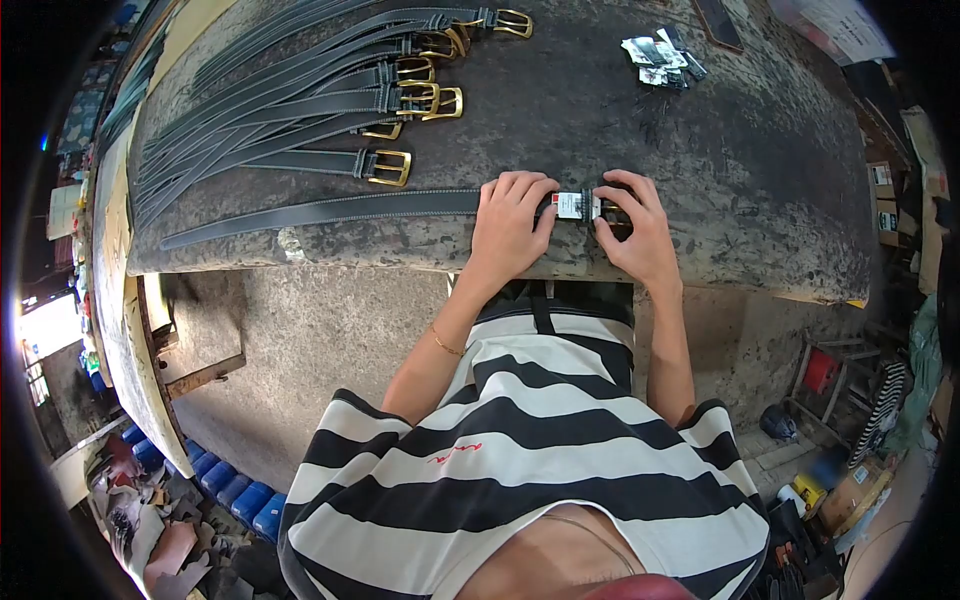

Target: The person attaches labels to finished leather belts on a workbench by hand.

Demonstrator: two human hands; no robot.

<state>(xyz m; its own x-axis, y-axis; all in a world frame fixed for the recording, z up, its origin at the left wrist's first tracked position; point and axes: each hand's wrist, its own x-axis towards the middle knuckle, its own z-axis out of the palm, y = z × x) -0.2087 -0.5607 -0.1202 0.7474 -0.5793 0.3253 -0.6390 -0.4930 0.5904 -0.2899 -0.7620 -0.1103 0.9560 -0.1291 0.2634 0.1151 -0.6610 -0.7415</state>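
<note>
A dark belt with pale edge stitching (pixel 350 210) lies along the near edge of the worktable. My left hand (pixel 508 225) is over the strap, its fingers closed across it and the thumb along the near side. Beside those fingertips a white label with a red corner (pixel 568 205) lies on the belt. At the buckle end, my right hand (pixel 643 232) is curved, with fingers and thumb gripping round the buckle (pixel 617 214). Part of the buckle is hidden by that hand.
A fanned pile of similar belts (pixel 290 110) with gold buckles covers the table's left side. Several small labels (pixel 662 58) are heaped at the far right, near a dark flat bar (pixel 718 24). Blue containers (pixel 235 490) stand on the floor at left; a stool (pixel 835 375) is at right.
</note>
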